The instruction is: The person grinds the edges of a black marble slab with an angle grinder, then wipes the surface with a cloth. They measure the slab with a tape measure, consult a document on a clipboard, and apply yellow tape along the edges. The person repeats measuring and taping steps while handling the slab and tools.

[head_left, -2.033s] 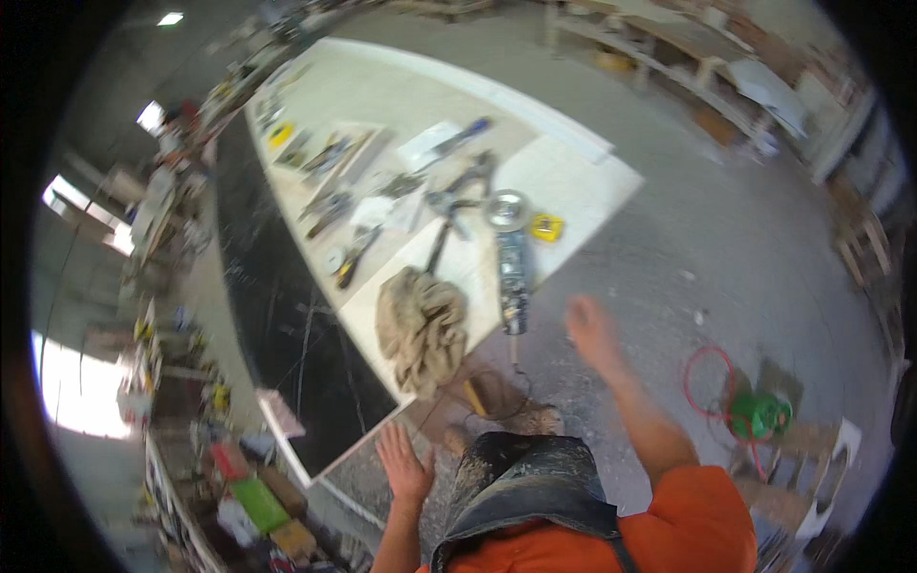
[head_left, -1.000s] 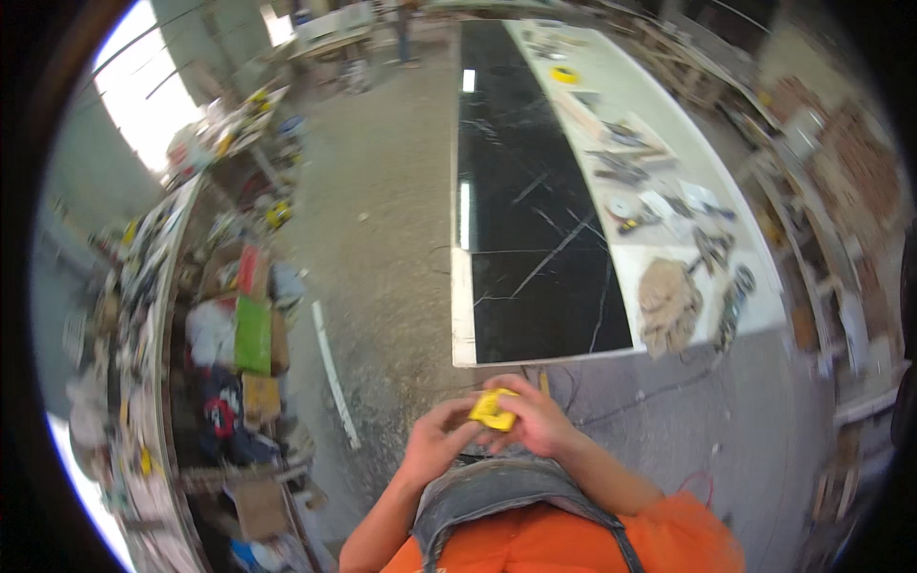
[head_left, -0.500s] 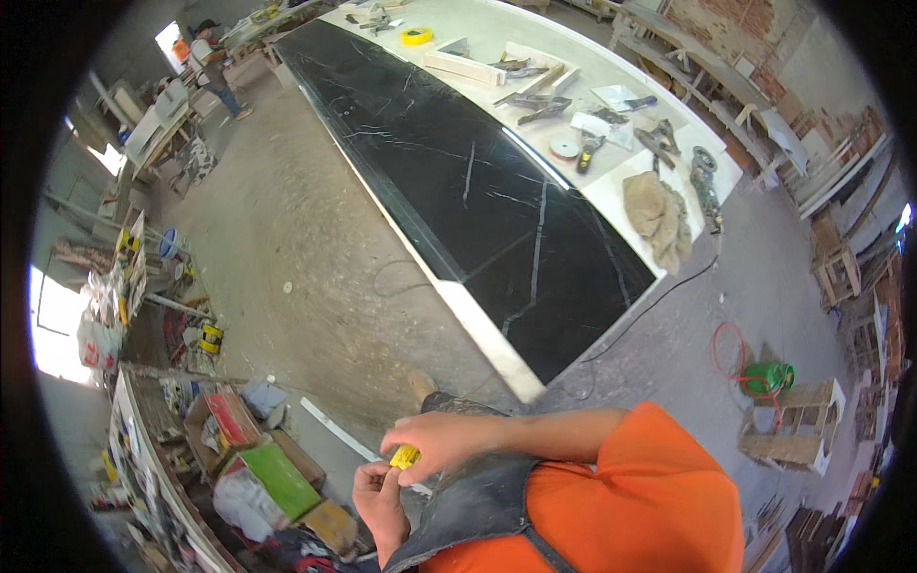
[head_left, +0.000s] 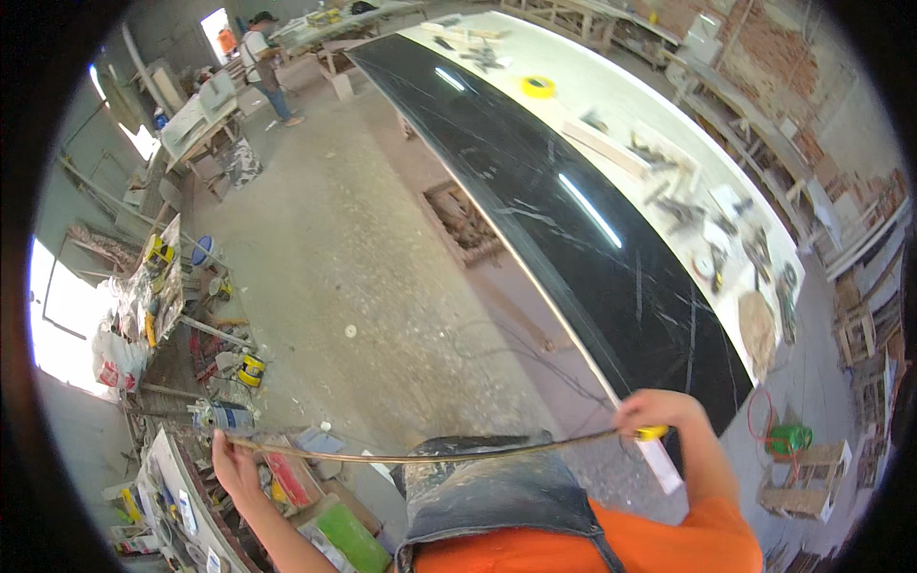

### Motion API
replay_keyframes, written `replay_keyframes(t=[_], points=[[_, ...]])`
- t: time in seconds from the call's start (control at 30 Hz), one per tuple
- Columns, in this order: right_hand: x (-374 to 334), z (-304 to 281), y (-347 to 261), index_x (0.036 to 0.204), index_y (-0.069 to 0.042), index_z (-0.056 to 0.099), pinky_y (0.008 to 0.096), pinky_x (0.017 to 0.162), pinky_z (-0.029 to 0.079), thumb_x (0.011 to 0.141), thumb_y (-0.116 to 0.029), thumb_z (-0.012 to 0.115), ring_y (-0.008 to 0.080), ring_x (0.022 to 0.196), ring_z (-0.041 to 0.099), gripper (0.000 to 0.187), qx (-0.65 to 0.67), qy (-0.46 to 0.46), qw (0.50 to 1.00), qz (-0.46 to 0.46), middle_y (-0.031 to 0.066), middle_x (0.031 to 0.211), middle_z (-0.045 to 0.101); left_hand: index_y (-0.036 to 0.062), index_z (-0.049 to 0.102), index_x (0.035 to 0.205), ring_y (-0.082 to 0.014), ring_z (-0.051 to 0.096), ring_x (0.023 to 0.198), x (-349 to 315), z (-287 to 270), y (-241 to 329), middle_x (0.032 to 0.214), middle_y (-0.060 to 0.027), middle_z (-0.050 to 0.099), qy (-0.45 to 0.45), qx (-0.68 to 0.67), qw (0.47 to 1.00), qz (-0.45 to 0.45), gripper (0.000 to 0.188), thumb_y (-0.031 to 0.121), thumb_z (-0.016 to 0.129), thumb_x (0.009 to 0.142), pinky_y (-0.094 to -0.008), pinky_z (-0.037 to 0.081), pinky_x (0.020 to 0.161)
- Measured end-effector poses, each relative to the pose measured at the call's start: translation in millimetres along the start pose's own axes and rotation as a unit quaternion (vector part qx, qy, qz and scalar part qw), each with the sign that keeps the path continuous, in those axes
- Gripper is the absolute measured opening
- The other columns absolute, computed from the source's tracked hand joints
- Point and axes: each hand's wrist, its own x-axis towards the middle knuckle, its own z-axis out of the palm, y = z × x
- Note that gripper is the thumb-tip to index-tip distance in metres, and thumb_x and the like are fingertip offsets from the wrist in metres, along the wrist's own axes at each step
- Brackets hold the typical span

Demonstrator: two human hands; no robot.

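Note:
A tape measure is stretched across in front of my apron, its blade (head_left: 430, 456) bowed slightly downward. My left hand (head_left: 234, 468) pinches the blade's free end, over the cluttered bench at lower left. The yellow tape measure case (head_left: 651, 433) is gripped in my right hand (head_left: 666, 411), beside the near corner of the long black slab (head_left: 535, 201). The slab has white veins and a pale edge. Part of that corner is hidden by my right hand and arm.
A white tabletop (head_left: 487, 26) along the slab's far side carries tools, yellow tape (head_left: 538, 88) and a cloth (head_left: 757, 329). A green gas cylinder (head_left: 789, 438) stands at right. Another person (head_left: 265, 67) stands at the far left. Cables lie beneath the slab.
My hands, close together before, have spread wide apart, drawing out the blade. The left went left, the right went right to the slab's corner. The view has shifted too.

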Motion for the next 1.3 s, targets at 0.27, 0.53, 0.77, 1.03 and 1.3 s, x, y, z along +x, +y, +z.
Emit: replay_keyframes(t=[0.27, 0.53, 0.77, 1.03, 1.3], points=[[56.5, 33.3, -70.9, 0.088, 0.000, 0.078, 0.0299, 0.070, 0.056, 0.084, -0.014, 0.082, 0.0154, 0.074, 0.071, 0.015, 0.204, 0.180, 0.961, 0.055, 0.0078, 0.084, 0.077, 0.0073, 0.060, 0.097, -0.0250, 0.061, 0.100, 364.5, 87.2, -22.2, 0.099, -0.0080, 0.065, -0.182, -0.069, 0.973, -0.123, 0.023, 0.028, 0.061, 0.105, -0.0452, 0.049, 0.089], [188.2, 32.2, -268.3, 0.086, -0.001, 0.073, 0.0297, 0.061, 0.053, 0.087, -0.016, 0.078, 0.0159, 0.066, 0.067, 0.015, 0.304, 0.352, 0.885, -0.034, 0.0075, 0.077, 0.073, 0.0017, 0.052, 0.142, -0.0350, 0.064, 0.112, 462.0, 311.7, -114.3, 0.126, -0.0155, 0.064, -0.200, 0.177, 0.943, -0.197, 0.049, 0.029, 0.062, 0.103, -0.0535, 0.052, 0.097], [336.2, -121.1, -420.0, 0.088, -0.001, 0.073, 0.0278, 0.059, 0.052, 0.088, -0.013, 0.076, 0.0144, 0.064, 0.066, 0.013, 0.343, 0.426, 0.825, -0.147, 0.0077, 0.077, 0.072, 0.0024, 0.062, 0.125, -0.0317, 0.069, 0.093, 558.3, 361.3, -244.2, 0.106, -0.0127, 0.070, -0.225, 0.274, 0.890, -0.286, 0.032, 0.024, 0.063, 0.101, -0.0504, 0.056, 0.082], [495.3, -373.5, -614.1, 0.094, -0.001, 0.070, 0.0301, 0.060, 0.057, 0.091, -0.013, 0.073, 0.0170, 0.066, 0.067, 0.013, 0.339, 0.445, 0.791, -0.246, 0.0090, 0.079, 0.069, 0.0010, 0.064, 0.095, -0.0306, 0.065, 0.064, 657.8, 235.6, -300.5, 0.078, -0.0129, 0.065, 0.013, 0.248, 0.911, -0.330, 0.014, 0.013, 0.057, 0.095, -0.0440, 0.052, 0.051], [621.0, -573.3, -753.7, 0.098, -0.004, 0.070, 0.0284, 0.049, 0.048, 0.089, -0.020, 0.074, 0.0188, 0.059, 0.066, 0.018, 0.353, 0.436, 0.796, -0.229, 0.0094, 0.078, 0.071, 0.0072, 0.062, 0.094, -0.0308, 0.065, 0.071, 671.6, 285.6, -384.6, 0.084, -0.0123, 0.063, 0.145, 0.301, 0.802, -0.495, 0.015, 0.021, 0.056, 0.096, -0.0448, 0.053, 0.060]])
